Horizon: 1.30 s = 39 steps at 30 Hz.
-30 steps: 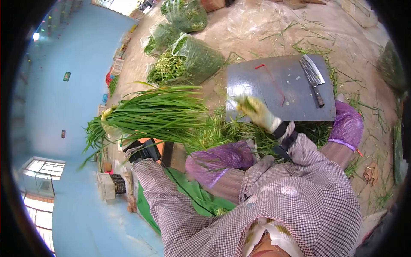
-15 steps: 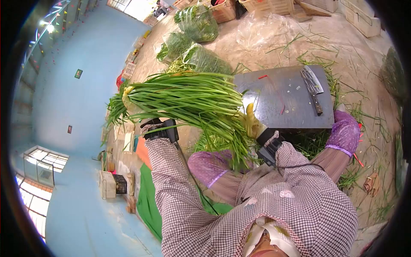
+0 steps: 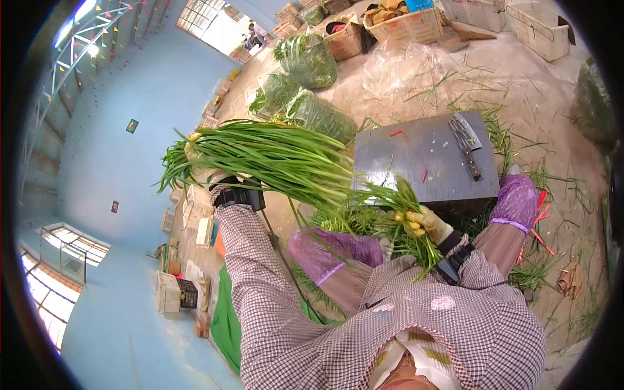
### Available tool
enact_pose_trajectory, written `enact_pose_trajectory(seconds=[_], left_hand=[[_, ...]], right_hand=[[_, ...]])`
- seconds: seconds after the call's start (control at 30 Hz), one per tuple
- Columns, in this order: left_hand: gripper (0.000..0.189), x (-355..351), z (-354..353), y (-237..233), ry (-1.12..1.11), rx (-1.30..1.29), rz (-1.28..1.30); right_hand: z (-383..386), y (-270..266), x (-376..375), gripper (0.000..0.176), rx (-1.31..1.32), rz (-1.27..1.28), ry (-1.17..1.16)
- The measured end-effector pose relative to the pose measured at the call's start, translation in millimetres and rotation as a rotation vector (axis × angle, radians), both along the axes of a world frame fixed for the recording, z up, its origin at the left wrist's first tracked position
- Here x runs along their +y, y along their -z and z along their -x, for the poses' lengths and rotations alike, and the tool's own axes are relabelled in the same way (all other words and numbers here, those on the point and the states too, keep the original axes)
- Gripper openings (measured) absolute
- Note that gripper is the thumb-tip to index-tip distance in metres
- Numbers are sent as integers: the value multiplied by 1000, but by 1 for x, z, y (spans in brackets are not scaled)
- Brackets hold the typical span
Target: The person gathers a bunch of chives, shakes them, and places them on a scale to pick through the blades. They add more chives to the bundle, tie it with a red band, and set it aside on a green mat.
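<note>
A large bundle of long green leafy stalks (image 3: 273, 159) stretches across the view, left of the grey board. My left hand (image 3: 196, 153), in a pale yellowish glove, is wrapped round its leafy end at the left. The stalks' other end hangs loose near the board's left edge. My right hand (image 3: 426, 223), gloved too, is closed round a small bunch of green stalks (image 3: 406, 195) in front of the board. On the grey board (image 3: 416, 153) lie a cleaver (image 3: 465, 143) and small red strips (image 3: 424, 176).
Filled plastic bags of greens (image 3: 309, 62) stand beyond the bundle. Crates (image 3: 406, 27) are at the back, with clear plastic sheeting (image 3: 396, 68) before them. Loose stalks and red strips (image 3: 545, 224) lie on the floor at right. Far off is another person (image 3: 255, 32).
My right hand has left the large bundle's end, moved right and towards my body, and now holds a small bunch. My left hand still holds the large bundle. The camera view has shifted slightly.
</note>
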State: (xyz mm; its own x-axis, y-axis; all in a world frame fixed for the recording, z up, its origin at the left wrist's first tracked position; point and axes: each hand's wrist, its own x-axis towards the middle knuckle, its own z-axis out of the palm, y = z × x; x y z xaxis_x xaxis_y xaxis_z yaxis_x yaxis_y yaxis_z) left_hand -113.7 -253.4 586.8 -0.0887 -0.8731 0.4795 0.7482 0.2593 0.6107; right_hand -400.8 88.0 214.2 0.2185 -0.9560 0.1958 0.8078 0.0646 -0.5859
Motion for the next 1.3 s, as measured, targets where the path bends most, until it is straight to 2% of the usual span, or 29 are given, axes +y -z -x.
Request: enact_pose_trajectory(seconds=[0.07,0.17,0.2,0.23,0.27,0.3,0.33,0.4,0.5,0.63,0.73,0.83,0.87,0.93,0.97,1.07,1.13,1.17,1.27,1.3], left_hand=[[27,5,6,-13,16,61,7],[28,12,7,-18,55,24,44],[29,13,6,-15,70,-11,57],[30,15,7,-14,86,-51,73],[31,16,12,-14,103,-95,92],[34,29,25,-9,71,-85,102],[31,19,26,1,68,-74,128],[24,-7,26,17,99,65,164],[23,-26,14,39,134,141,182],[22,-30,-2,49,188,159,189],[22,-34,-15,45,220,162,197],[21,-37,-21,43,253,161,202],[21,-37,-22,41,265,158,204],[20,-36,-22,39,291,156,215],[20,-34,-19,39,312,158,220],[20,-27,-6,42,397,168,248],[19,-22,-1,45,428,179,255],[19,-18,3,46,451,200,263],[18,-3,3,52,402,184,212],[18,-3,2,53,398,187,206]], right_hand=[[-2,9,2,39,-76,-117,61],[-19,-9,-39,43,122,-170,206],[-32,-32,-57,52,230,-88,313],[-41,-44,-77,60,252,1,298],[-48,-56,-93,56,173,6,176],[-58,-62,-116,72,102,41,128],[-76,-62,-137,59,-13,2,263],[-82,-90,-143,44,-211,-209,174],[-74,-100,-135,15,-359,-137,208],[-48,-91,-100,23,-483,-127,284],[-15,-52,-84,19,-421,134,23],[-19,-25,-91,24,-186,-191,207],[-25,-12,-105,32,-260,-109,216],[-42,-26,-133,37,-223,-277,251],[-56,-33,-150,41,-289,-160,187],[-79,7,-194,43,-382,-130,146],[-71,-83,-161,40,-454,-145,141],[-69,-97,-148,30,-434,-110,189],[-60,-81,-133,20,-521,-31,39],[-57,-93,-121,15,-561,-73,49]])
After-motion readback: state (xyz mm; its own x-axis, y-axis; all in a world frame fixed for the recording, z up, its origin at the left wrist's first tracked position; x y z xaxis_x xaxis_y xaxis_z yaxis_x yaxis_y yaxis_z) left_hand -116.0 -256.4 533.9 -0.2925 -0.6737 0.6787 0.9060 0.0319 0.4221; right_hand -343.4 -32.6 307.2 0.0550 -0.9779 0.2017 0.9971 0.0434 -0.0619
